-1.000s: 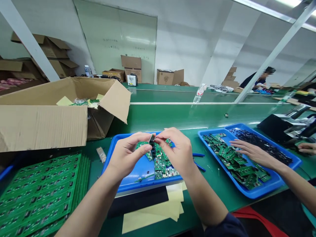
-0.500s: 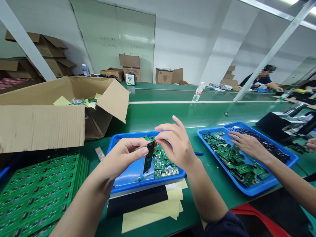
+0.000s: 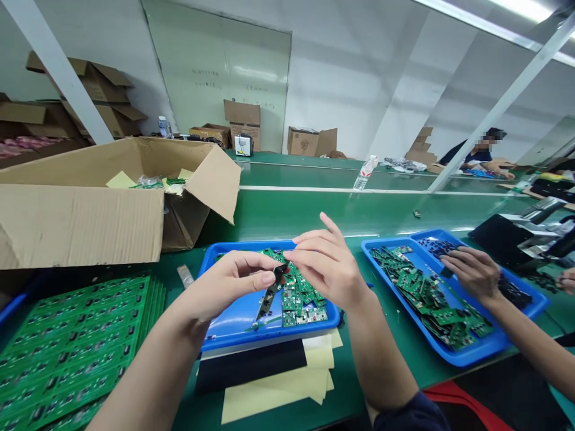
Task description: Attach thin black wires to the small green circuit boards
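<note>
My left hand [image 3: 229, 287] pinches a narrow black strip-shaped electronic part [image 3: 268, 298] between thumb and fingers, its lower end tilted down to the left. My right hand [image 3: 327, 269] is beside the part's upper end, with its fingers spread and nothing visible in them. Both hands are above a blue plastic tray [image 3: 229, 326] holding a pile of green circuit boards [image 3: 299, 296]. A co-worker's hand [image 3: 474, 274] rests over a second blue tray [image 3: 467, 353] of green boards [image 3: 431, 296] and small black parts [image 3: 512, 292].
A stack of green circuit board panels [image 3: 72, 353] lies at the left. An open cardboard box [image 3: 81, 227] stands behind it. Under the near tray are a black sheet [image 3: 251, 365] and yellow paper sheets [image 3: 318, 359]. A green conveyor belt [image 3: 336, 209] runs behind.
The black part has tilted from nearly upright to leaning left. My right hand has closed in toward it. The co-worker's hand has shifted right within its tray.
</note>
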A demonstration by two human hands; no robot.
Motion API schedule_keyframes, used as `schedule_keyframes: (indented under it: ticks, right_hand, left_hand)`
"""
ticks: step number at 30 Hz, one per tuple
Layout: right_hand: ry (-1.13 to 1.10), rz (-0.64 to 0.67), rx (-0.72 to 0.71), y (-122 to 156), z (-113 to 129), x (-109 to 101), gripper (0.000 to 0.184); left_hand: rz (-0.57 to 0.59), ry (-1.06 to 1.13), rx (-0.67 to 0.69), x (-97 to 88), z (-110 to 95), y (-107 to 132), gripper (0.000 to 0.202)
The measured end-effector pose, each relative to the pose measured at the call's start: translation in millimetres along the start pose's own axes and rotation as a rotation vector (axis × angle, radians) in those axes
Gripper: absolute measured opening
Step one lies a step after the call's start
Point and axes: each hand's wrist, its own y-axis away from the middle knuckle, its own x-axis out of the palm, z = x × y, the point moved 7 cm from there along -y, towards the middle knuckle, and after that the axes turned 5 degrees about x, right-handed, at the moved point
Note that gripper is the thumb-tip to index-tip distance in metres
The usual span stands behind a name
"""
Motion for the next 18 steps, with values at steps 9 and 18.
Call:
schedule_keyframes:
  ticks: [9,18]
  right_hand:
    - [-0.15,-0.172,0.026,3.1,9.1,-6.9,0.034]
    - [-0.203,-0.717,0.344,23.5,-40.8,-63.9,0.04]
  left_hand:
    - [-0.047,-0.331,0.166,-8.6,-9.2,-1.9,0.031]
    - [-0.409,-1.247,0.832,-6.5,-52.6,25.1,0.018]
